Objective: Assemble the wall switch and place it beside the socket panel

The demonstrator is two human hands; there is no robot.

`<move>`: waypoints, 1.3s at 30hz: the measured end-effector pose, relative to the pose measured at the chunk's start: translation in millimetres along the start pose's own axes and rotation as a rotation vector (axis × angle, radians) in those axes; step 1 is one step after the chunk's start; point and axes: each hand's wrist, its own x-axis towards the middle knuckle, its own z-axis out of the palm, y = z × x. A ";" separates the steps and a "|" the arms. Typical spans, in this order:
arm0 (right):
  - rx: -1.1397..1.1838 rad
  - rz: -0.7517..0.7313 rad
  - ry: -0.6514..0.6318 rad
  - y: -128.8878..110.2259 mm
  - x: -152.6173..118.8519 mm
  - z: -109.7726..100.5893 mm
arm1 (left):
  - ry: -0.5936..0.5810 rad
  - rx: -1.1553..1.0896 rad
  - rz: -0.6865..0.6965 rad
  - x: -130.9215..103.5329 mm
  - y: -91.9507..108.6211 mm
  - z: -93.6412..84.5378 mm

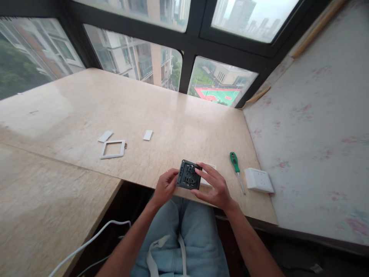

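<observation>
Beneath the windows runs a beige stone-look tabletop point(178, 123). Above its near edge, the left hand point(167, 186) pinches a black switch module point(184, 180) on its left; the right hand point(215, 187) grips its right side, fingers spread. Also present: green-handled screwdriver point(235, 162), right; white rectangular frame point(112, 156), left.
</observation>
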 end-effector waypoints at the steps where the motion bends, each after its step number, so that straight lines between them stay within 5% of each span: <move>1: -0.004 0.005 -0.015 0.8 -1.6 -2.1 | 0.019 -0.059 -0.051 -0.2 0.4 -1.3; 8: -0.113 0.013 0.050 -1.0 -9.3 -11.3 | 0.087 -0.288 -0.123 -0.5 -4.5 -7.2; 15: -0.289 0.342 0.319 -11.4 -33.0 -0.1 | 0.113 -0.169 -0.184 -9.7 4.3 12.5; 21: -0.293 0.714 0.510 -20.1 -51.5 9.4 | 0.288 0.155 0.007 -19.0 0.7 43.1; 26: -0.244 0.818 0.586 -16.9 -56.5 7.4 | 0.088 0.376 0.226 -5.6 -3.9 48.1; 31: -0.298 0.786 0.546 -17.6 -50.9 4.8 | -0.119 0.408 0.298 12.7 -5.2 45.0; 39: -0.432 0.691 0.420 -22.8 -36.2 26.4 | -0.180 0.489 0.341 13.5 -9.0 50.1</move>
